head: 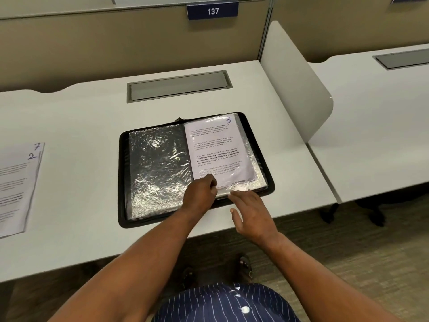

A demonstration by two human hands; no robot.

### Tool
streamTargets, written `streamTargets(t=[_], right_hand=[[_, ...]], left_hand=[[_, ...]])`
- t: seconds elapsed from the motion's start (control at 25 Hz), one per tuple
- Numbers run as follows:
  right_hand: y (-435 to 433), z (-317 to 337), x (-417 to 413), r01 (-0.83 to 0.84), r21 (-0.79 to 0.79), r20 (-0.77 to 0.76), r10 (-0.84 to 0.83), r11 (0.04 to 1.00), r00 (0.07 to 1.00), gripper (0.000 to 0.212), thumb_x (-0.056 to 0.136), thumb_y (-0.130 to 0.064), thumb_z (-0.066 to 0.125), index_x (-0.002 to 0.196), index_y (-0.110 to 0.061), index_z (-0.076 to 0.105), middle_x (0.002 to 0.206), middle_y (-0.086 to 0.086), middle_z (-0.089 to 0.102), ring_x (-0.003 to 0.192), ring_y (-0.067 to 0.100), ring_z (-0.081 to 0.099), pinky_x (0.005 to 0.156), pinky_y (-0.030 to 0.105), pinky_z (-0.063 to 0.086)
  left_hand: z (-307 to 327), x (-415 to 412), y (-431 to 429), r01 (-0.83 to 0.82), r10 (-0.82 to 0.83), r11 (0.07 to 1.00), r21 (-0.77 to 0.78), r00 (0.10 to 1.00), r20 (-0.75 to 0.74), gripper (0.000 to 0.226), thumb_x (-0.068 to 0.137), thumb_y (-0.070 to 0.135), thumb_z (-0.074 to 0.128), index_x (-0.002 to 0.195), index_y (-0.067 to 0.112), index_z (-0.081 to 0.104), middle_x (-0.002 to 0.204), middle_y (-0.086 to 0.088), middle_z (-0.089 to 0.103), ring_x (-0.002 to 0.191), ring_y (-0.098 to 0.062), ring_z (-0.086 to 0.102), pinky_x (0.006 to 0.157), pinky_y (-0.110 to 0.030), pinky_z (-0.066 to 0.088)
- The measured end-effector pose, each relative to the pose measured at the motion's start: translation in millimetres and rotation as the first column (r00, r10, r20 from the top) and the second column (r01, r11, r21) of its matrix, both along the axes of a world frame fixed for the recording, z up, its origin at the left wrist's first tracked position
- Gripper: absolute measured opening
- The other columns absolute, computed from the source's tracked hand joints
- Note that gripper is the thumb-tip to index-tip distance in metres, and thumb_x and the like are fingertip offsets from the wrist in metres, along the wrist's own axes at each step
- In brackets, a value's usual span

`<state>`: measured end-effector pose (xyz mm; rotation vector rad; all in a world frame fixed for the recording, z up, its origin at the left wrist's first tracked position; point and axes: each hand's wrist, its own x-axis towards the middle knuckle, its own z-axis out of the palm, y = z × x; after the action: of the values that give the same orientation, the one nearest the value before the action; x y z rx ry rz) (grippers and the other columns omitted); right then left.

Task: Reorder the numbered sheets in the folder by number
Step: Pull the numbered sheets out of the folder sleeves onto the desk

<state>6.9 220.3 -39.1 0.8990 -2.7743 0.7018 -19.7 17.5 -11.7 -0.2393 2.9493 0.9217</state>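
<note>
- Two hands meet at the near edge of the open folder [122, 177], which lies flat on the counter [81, 228] straight in front of you.
- Your left hand [200, 194] sits on the near left corner of sheet 3 [216, 149], fingers curled with the thumb against them. It looks like a pinch, but you cannot tell whether it has the paper alone or the plastic over it as well.
- Your right hand [253, 212] is just beside it to the right, fingers straight and spread, holding nothing, with its fingertips at the folder's near rim.
- Sheet 3 fills the right-hand page. Its long axis runs away from you, with the written number at the far right corner and the near short edge under your left hand.
- On the left-hand page is an empty sleeve [160, 170], crinkled and shiny.
- A loose stack [14, 194] lies well apart at the far left of the counter, sheet 2 [32, 156] on top and sheet 7 [37, 146] peeking out behind it. That is your left arm's side.
- The likely next move is a pull along the long axis towards you, with the free right hand pinning the plastic.
</note>
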Motion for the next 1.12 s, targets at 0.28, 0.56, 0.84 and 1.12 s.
streamTargets(t=[0.28,0.56,0.84,1.12], right_hand=[[-33.5,8.2,-19.1,-0.131,0.31,0.274,0.044,0.942,0.961,0.074,0.103,-0.044,0.043,0.163,-0.01,0.016,0.171,0.011,0.008,0.159,0.024,0.004,0.127,0.039,-0.003],[-26.6,1.4,-30.7,-0.116,0.485,0.29,-0.034,0.867,0.956,0.082,0.102,-0.062,0.03,0.163,-0.009,0.013,0.17,0.012,0.016,0.158,0.027,0.01,0.128,0.051,0.0],[2.8,0.4,4.6,-0.136,0.43,0.218,0.043,0.893,0.975,0.075,0.103,-0.058,0.026,0.16,-0.01,0.028,0.166,0.009,0.03,0.157,0.023,0.017,0.124,0.046,-0.007],[28.2,12.6,-1.6,0.35,-0.033,0.324,-0.321,0.936,0.89,0.043,0.103,-0.034,0.058,0.143,-0.017,0.057,0.144,0.001,0.058,0.136,0.019,0.049,0.118,0.038,0.034]], left_hand=[[-1.3,8.4,0.4,-0.007,0.012,0.999,0.051,0.996,-0.091,0.017,0.094,0.021,0.062,0.111,0.019,0.062,0.094,-0.001,0.074,0.081,-0.024,0.069,0.067,-0.038,0.057],[-5.2,18.4,-0.8,-0.023,0.02,1.0,-0.019,0.988,-0.153,0.037,0.09,0.024,0.066,0.127,0.022,0.061,0.112,0.001,0.072,0.1,-0.024,0.067,0.082,-0.036,0.054],[-27.5,34.8,-3.9,-0.056,0.067,0.99,-0.128,0.995,0.08,0.086,0.094,0.06,0.055,0.16,0.023,0.014,0.17,-0.005,0.004,0.156,-0.023,-0.001,0.126,-0.047,0.001],[-27.5,51.2,-5.1,-0.102,0.131,0.986,-0.132,0.965,0.228,0.116,0.082,0.064,0.069,0.162,0.021,-0.004,0.169,-0.006,-0.012,0.154,-0.024,-0.016,0.125,-0.048,-0.007]])
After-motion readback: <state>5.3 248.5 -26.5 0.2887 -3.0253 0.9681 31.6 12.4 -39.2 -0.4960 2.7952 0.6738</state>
